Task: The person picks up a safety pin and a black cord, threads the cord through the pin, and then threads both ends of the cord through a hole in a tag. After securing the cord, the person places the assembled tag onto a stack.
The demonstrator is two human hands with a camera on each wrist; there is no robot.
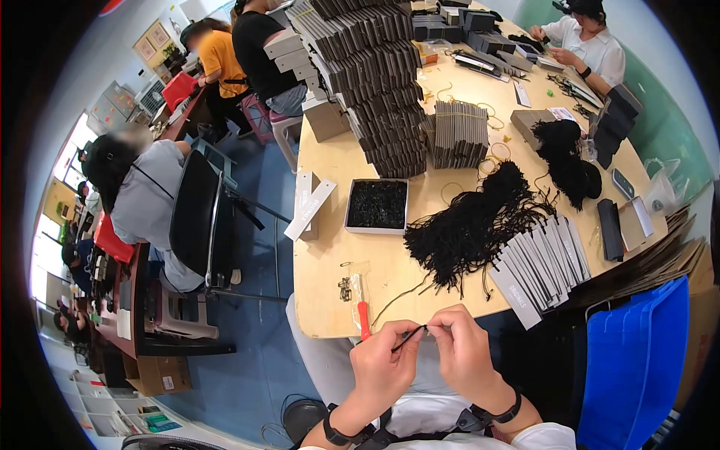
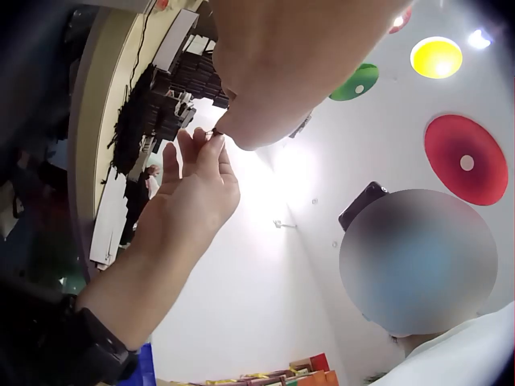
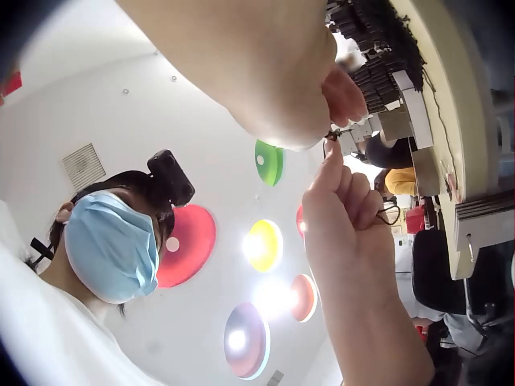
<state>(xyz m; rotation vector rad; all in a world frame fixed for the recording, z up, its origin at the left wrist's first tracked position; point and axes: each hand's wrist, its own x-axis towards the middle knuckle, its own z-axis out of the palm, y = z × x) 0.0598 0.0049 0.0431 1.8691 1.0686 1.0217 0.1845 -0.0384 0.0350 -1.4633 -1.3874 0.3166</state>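
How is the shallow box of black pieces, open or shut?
Open: the shallow box has no lid on, and its black pieces are visible inside.

You wear a pleated light-blue surgical mask (image 3: 113, 245), a black head camera (image 3: 170, 177) above it and, below it, a white top (image 3: 52, 322) and black wrist straps (image 1: 510, 410).

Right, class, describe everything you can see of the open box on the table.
The box is shallow, squarish and lidless, with thin pale walls that look like card. Small black pieces fill it, too fine to tell apart. It lies flat on the table, left of the black cords; whether the nearest cords touch it is unclear.
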